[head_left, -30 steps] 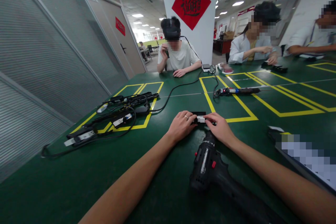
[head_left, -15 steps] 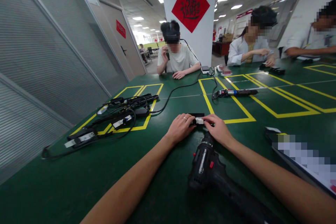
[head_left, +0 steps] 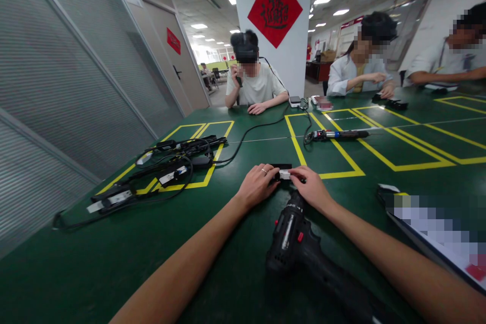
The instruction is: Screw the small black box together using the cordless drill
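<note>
Between my two hands, a small white piece (head_left: 284,175) sits against a black part (head_left: 281,166) on the green table. My left hand (head_left: 258,182) has its fingers, one with a ring, closed on the left end of the black part. From the right, my right hand (head_left: 309,185) pinches the white piece with thumb and fingertips. Just below the hands, a black power drill (head_left: 292,238) with red buttons lies on its side, its chuck pointing toward the black part.
Black cables and adapters (head_left: 178,162) lie at the left. A pen-like tool (head_left: 339,134) lies beyond my right hand. A tray-like object with papers (head_left: 433,233) is at the right. People (head_left: 258,83) sit across the green table (head_left: 125,258).
The whole view has shifted slightly, with table items appearing a little further left. Both hands keep their hold on the parts.
</note>
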Demonstrator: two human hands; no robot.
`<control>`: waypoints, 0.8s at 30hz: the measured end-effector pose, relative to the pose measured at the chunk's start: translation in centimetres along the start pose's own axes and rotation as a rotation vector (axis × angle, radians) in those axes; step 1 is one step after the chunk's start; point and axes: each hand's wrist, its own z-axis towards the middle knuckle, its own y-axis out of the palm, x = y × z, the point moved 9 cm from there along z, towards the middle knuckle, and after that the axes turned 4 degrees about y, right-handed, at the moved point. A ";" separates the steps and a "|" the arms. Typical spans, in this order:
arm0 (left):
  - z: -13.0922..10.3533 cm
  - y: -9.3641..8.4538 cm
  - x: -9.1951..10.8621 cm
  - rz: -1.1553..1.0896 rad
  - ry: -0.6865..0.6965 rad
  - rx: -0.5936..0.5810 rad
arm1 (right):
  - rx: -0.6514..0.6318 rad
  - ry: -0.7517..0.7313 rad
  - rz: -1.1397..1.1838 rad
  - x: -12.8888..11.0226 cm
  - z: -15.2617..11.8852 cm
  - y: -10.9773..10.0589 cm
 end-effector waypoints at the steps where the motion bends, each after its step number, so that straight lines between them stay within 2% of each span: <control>1: 0.0 0.1 -0.1 -0.013 -0.003 -0.001 | 0.001 0.004 0.012 0.1 0.0 0.0; 6: -0.5 0.1 -0.4 -0.118 -0.044 0.013 | 0.004 0.021 0.051 0.8 0.1 0.3; 9: -0.7 -1.0 -1.2 -0.212 -0.116 0.035 | 0.005 0.020 0.054 0.9 0.2 0.3; 12: -1.4 -2.9 -3.6 -0.329 -0.282 0.076 | 0.005 0.025 0.056 1.0 0.2 0.3; 14: -2.7 -3.9 -5.8 -0.440 -0.409 0.060 | -0.003 0.026 0.063 0.9 0.1 0.3; 16: -5.1 -4.3 -7.8 -0.582 -0.520 -0.025 | -0.010 0.024 0.067 0.8 0.1 0.3; 19: -11.2 -5.3 -10.7 -0.754 -0.713 -0.161 | -0.010 0.029 0.059 0.7 0.1 0.2; 22: -18.4 -7.9 -13.5 -0.831 -0.919 -0.212 | -0.009 0.026 0.057 0.5 0.1 0.2; 24: -22.4 -10.0 -14.7 -0.855 -1.019 -0.215 | -0.015 0.024 0.061 0.4 0.1 0.2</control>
